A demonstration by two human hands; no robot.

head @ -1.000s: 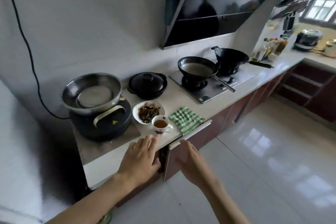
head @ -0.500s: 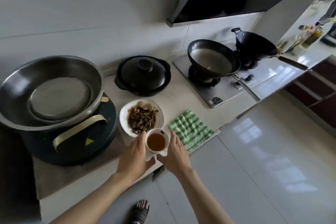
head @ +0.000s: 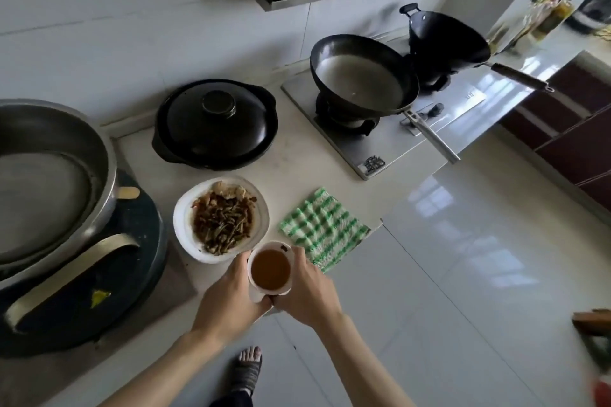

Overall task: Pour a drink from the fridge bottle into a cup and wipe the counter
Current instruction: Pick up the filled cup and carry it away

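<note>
Two hands are wrapping around the small white ceramic cup [head: 270, 269] at the near edge of the pale stone counter [head: 297, 172]: the left hand [head: 231, 299] is curling its fingers round the cup's left side while the right hand [head: 307, 289] is clasping the right side, thumbs meeting at the near rim. Amber-brown liquid is filling the cup most of the way, so the pouring half of the job is looking finished; no bottle is showing anywhere in view. Just beyond the cup, the white plate of dark stir-fried food [head: 221, 220] is sitting nearly against it, and the green-and-white checked cloth [head: 322, 228] is lying flat just to the right, untouched, its corner overhanging the counter edge. Wiping is therefore looking like the step remaining, and whether the cup is resting on the surface or being lifted clear I cannot tell. Farther back, the black lidded clay pot [head: 215, 124] and the dark round-bottomed wok [head: 362, 81] on the steel gas hob [head: 390, 142] are standing well apart from the work.
</note>
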